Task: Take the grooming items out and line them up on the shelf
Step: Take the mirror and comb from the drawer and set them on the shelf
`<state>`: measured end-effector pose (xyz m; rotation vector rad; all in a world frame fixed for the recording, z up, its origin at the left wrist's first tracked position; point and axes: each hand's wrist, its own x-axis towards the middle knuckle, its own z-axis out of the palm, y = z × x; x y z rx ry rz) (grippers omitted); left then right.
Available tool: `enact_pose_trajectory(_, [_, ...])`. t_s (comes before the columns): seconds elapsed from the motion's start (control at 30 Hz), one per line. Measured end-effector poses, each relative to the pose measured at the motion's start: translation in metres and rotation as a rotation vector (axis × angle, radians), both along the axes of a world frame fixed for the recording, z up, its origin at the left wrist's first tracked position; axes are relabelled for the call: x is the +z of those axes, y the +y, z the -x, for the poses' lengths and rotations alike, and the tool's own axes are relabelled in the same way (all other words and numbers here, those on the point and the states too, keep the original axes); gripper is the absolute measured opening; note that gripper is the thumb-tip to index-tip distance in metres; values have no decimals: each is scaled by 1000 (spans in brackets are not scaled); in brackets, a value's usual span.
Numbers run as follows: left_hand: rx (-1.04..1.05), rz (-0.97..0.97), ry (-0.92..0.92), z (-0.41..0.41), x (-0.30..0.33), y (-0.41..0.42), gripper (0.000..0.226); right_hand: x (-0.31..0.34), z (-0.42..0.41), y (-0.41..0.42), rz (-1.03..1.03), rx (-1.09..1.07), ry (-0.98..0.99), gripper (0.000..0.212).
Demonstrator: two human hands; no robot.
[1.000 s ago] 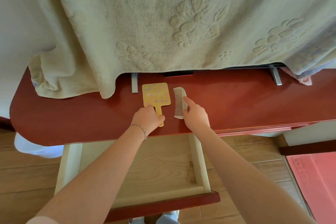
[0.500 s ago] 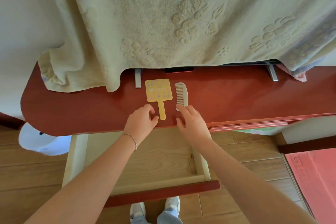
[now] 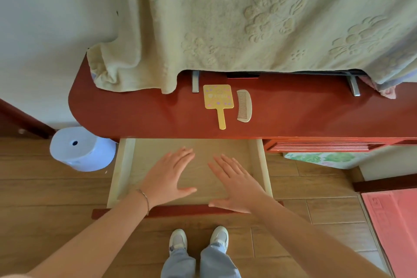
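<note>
- Both hands have come back off the shelf since 1 s ago; they're now over the open drawer, & the view sits further back, feet showing.
- Far left on floor: pale blue roll w/ centre hole, just beside shelf's rounded end.
- Cream towel w/ embossed flowers hangs over shelf's back edge, hiding whatever's behind; only two grey feet & a dark strip peek out under its hem.
- Left hand: flat, fingers spread, palm down, holding nothing. Thin bracelet on wrist.
- Red shelf: yellow hand mirror lying flat, handle toward person; small print & purple hearts on back, print too blurred to read.
- Comb just right of mirror, parallel, not touching, teeth facing mirror.
- Right hand: also flat & spread, nothing held, thumb near drawer's red front.
- Drawer interior looks bare wood.
- Far right: pink mat on floor.
</note>
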<state>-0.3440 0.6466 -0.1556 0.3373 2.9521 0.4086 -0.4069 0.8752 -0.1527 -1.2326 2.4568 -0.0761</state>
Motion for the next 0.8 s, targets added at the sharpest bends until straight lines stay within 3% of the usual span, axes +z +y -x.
enact_pose_trajectory(0.23, [-81, 187, -96, -43, -24, -2, 111, -5, -12, 13, -104, 97, -37, 108])
enact_pose_trajectory(0.6, [-129, 237, -96, -35, -30, -12, 114, -9, -4, 17, -191, 25, 127, 125])
enact_pose_trajectory(0.8, [-95, 265, -44, -16, -22, -18, 116, -8, 10, 11, -139, -56, 195, 126])
